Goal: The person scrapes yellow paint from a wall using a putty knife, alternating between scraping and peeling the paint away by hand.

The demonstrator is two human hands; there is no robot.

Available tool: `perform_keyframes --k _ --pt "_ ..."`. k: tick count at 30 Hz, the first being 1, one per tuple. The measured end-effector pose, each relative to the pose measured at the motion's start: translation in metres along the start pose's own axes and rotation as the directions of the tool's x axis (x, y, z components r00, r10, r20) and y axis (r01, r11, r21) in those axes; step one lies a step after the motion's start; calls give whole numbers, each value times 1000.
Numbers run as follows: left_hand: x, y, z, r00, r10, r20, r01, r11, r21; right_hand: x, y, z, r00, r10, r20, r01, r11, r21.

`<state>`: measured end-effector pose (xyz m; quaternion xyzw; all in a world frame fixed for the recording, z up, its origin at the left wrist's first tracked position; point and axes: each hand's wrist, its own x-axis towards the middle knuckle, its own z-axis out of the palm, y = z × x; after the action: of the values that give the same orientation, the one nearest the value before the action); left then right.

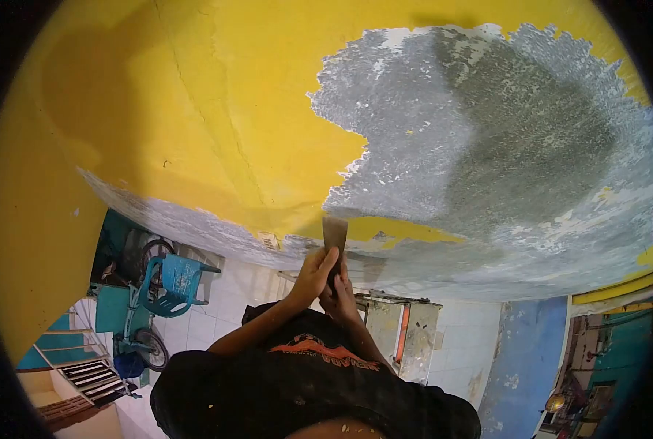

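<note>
A paint scraper (334,231) with a broad, worn metal blade points up at the wall. My left hand (316,275) is closed round it just below the blade, thumb along its side. Lower down, my right hand (339,298) is wrapped round the handle, which the fingers mostly hide. The blade's edge lies at the lower border of the yellow paint (253,95), beside a large bare grey patch (407,139) with ragged, flaked edges. Just right of the blade runs a leftover yellow strip (414,229).
Down at the left stand a blue plastic chair (181,282), a bicycle (149,347) and a wooden rack (85,366). A paint-marked platform (418,333) is below my hands. Pale floor tiles (464,333) and a blue wall panel (524,366) lie to the right.
</note>
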<state>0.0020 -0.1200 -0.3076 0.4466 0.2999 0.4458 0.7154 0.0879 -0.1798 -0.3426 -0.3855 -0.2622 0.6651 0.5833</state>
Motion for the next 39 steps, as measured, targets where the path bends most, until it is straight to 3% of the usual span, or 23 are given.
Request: perform_keyframes --k 1,3,5,6,7,8,9,11,13,14,17,18,20,22,27,28,29,31,33,34,35,39 --pt "-1 -2 -1 1000 -10 2 10 995 100 0 3 -4 999 35 15 -36 998 46" --pt "2 3 -1 999 -16 50 14 999 42 -1 6 -11 993 106 45 -111 985 135" --pt "24 20 -5 999 45 13 -46 981 186 17 -10 3 991 126 39 -130 987 98" --pt "27 40 4 999 34 -13 -34 998 57 21 -15 4 986 123 115 -134 987 91" --pt "24 38 4 999 32 -9 -31 998 54 18 -14 8 987 122 109 -132 987 90" --pt "25 37 4 1000 20 -8 -20 1000 -11 20 -14 13 1000 13 21 -12 997 -77" --pt "26 35 5 1000 3 -10 -4 997 -79 18 -12 8 998 34 45 -34 999 0" --pt "18 29 8 1000 -13 -21 11 996 -91 8 -6 -3 996 62 60 -66 995 79" --pt "12 16 11 999 -52 -15 51 995 -84 0 -10 -5 996 89 -28 -91 994 -57" --pt "8 7 10 999 -42 -9 42 998 -53 -4 -1 -8 997 35 -74 -34 999 10" --pt "7 2 11 999 -33 -12 32 996 -80 8 17 -25 997 32 -65 -34 999 -24" --pt "16 10 9 998 11 -55 -11 1000 -11 16 14 -26 998 27 -61 -29 999 -35" --pt "30 28 9 997 41 -70 -41 999 4 29 -7 -15 970 81 231 -98 993 64" --pt "36 30 12 992 99 -78 -100 995 -13 26 -11 -11 979 67 191 -77 996 47" --pt "15 18 18 998 22 -56 -22 1000 -11 7 -8 -17 993 20 118 -31 995 91" --pt "18 -31 1 990 43 -133 -40 999 28 5 -4 -20 995 33 99 -43 994 101" --pt "12 -30 4 989 56 -134 -52 998 28 3 0 -23 996 46 81 -55 992 111" --pt "6 -17 10 994 -5 -105 4 1000 -11 5 4 -23 995 59 74 -69 988 140" --pt "22 -1 9 997 29 -71 -30 999 -14 16 -4 -12 998 31 49 -36 993 109" --pt "34 14 9 988 141 -61 -136 988 78 27 -12 -2 1000 3 11 -3 998 65" --pt "41 29 9 970 240 -43 -230 959 168 39 -21 0 999 -5 43 3 999 39" --pt "48 86 30 964 264 -34 -260 961 92 54 -65 20 978 -106 181 108 994 -1"
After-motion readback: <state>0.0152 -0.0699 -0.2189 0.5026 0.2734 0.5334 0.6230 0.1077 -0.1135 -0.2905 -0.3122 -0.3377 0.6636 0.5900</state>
